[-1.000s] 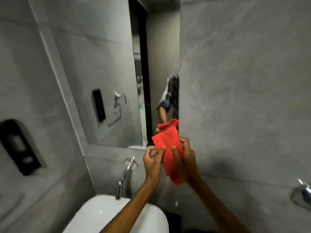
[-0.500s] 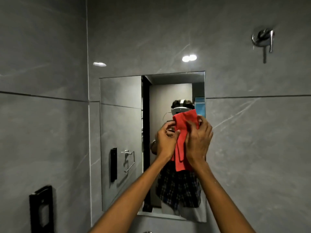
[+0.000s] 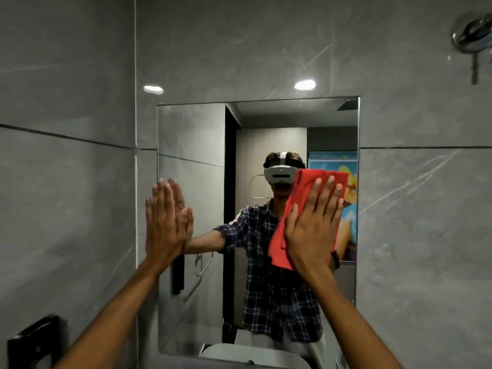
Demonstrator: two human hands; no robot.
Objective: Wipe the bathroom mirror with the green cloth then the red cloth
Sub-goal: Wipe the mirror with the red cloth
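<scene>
The red cloth [image 3: 300,209] lay spread against the mirror [image 3: 191,155] near its right edge, at about mid-height, pinned there by the right hand [image 3: 311,230]. That hand was flat and open, fingers together and pointing up, its palm pressing the cloth to the glass rather than gripping it; the cloth's top edge showed above the fingertips and a loose corner hung below the palm on the left. The left hand [image 3: 165,225] was also open and flat, empty, set against the mirror's left edge where glass meets the grey tiled wall [image 3: 66,195] (its reflection met it palm to palm). Both forearms rose from the bottom of the view and covered part of the mirror's lower area.

Around the mirror: a chrome wall fitting [image 3: 472,35] sat high at the wall's top right corner, well apart from the mirror. A black wall-mounted holder [image 3: 32,339] was at the lower left, by the left forearm. Two bright light reflections showed on the tiles above the mirror's top edge. In the glass appeared a person in a checked shirt wearing a headset, a dark doorway and a colourful poster partly hidden behind the cloth and the right hand. The white rim of a basin [image 3: 253,354] showed just under the mirror's bottom edge
</scene>
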